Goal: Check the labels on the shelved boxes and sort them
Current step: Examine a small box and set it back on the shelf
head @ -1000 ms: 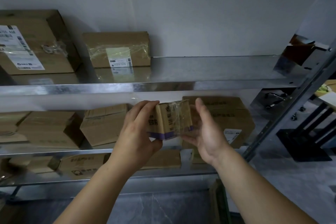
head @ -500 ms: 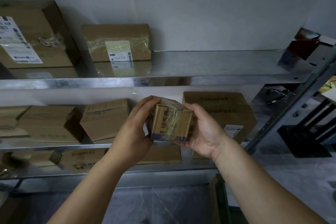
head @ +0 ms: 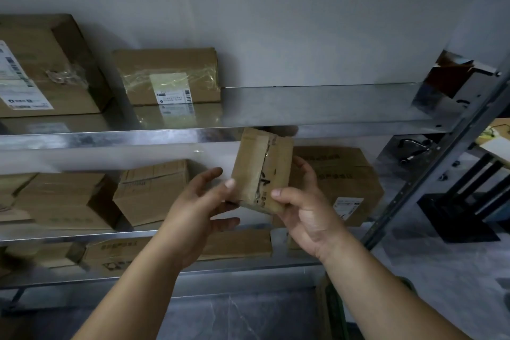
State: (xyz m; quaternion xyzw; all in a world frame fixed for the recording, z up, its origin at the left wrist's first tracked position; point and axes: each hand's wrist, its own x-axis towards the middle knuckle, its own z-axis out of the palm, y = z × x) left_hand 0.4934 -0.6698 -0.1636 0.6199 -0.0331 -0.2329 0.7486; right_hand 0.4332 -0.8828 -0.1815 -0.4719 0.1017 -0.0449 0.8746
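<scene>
Standing before a metal rack, a person holds a small box [head: 262,171] up in both hands, clear of every shelf. It sits in the air in front of the gap between the top shelf [head: 317,107] and the middle shelf [head: 55,234], and its upper edge overlaps the top shelf's front lip from this angle.

The small box is plain brown cardboard, held on end and tilted slightly. A strip of wrinkled clear tape runs down the seam of the face turned toward the person. Dark printed characters show beside the seam low on that face; they are too blurred to read.

The right hand [head: 306,210] grips it, thumb pressed on the front near the bottom corner and fingers wrapped round the right edge. The left hand [head: 198,210] has fairly straight, spread fingers, and one fingertip touches the lower left edge.

On the top shelf stands a taped carton [head: 168,74] with a white label facing out, and beside it a bigger labelled carton [head: 41,69].
</scene>
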